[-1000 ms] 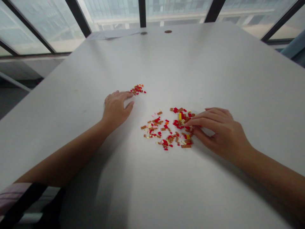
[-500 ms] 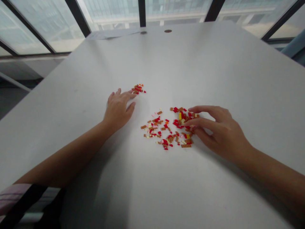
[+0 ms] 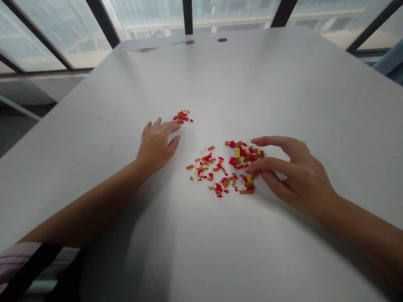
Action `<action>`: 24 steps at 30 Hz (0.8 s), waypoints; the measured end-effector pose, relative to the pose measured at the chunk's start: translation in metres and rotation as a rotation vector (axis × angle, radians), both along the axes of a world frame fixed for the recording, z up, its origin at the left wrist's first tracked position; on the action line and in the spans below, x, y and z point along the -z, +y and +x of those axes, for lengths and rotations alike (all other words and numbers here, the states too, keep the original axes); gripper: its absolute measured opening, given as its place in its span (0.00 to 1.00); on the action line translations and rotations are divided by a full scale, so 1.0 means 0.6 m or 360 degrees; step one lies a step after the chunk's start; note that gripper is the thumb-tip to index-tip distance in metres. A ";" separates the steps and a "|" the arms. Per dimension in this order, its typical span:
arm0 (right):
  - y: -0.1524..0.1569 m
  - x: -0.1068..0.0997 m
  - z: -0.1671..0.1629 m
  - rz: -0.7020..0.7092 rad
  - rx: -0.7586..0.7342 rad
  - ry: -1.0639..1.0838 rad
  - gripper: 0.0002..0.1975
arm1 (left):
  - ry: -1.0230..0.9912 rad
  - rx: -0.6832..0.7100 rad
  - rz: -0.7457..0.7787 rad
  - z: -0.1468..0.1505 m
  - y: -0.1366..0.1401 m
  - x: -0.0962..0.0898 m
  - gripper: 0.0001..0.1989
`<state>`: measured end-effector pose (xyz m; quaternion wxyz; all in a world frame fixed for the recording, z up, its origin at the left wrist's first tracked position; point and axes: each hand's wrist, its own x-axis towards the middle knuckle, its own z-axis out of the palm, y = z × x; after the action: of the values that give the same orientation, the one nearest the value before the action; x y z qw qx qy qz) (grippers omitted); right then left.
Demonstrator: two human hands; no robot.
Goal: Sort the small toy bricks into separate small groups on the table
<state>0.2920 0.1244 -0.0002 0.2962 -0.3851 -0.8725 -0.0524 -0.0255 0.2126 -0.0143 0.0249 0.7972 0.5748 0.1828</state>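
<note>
While I watch through the head camera, my left hand (image 3: 157,144) lies spread, fingertips by the near-left edge of a small pile (image 3: 181,117) of red, brown and orange pieces; contact is unclear. My right hand (image 3: 299,176) works at the right edge of a larger scatter (image 3: 220,184) of bricks, thumb and forefinger close together, another finger held apart; I cannot tell whether they pinch a piece. A yellow brick (image 3: 238,152) sits among red and brown ones. Both groups lie loose on the white surface (image 3: 204,251).
</note>
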 end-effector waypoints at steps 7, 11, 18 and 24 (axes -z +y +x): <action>-0.009 -0.012 -0.001 -0.0128 -0.0145 0.0060 0.15 | 0.0000 -0.0003 -0.0033 0.002 -0.002 -0.004 0.21; -0.009 -0.011 -0.012 -0.0092 -0.0361 -0.0037 0.14 | 0.0004 -0.0002 -0.0043 0.003 -0.002 -0.005 0.20; -0.008 0.009 -0.016 0.0091 -0.0219 -0.0044 0.13 | 0.0011 -0.0004 -0.0036 0.003 -0.003 -0.006 0.20; -0.014 0.001 -0.023 -0.0011 -0.0306 -0.0129 0.14 | 0.0001 0.0011 -0.0012 0.002 -0.002 -0.004 0.20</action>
<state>0.2781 0.1162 -0.0006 0.2630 -0.2982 -0.9168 -0.0362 -0.0245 0.2111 -0.0121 0.0284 0.7992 0.5727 0.1804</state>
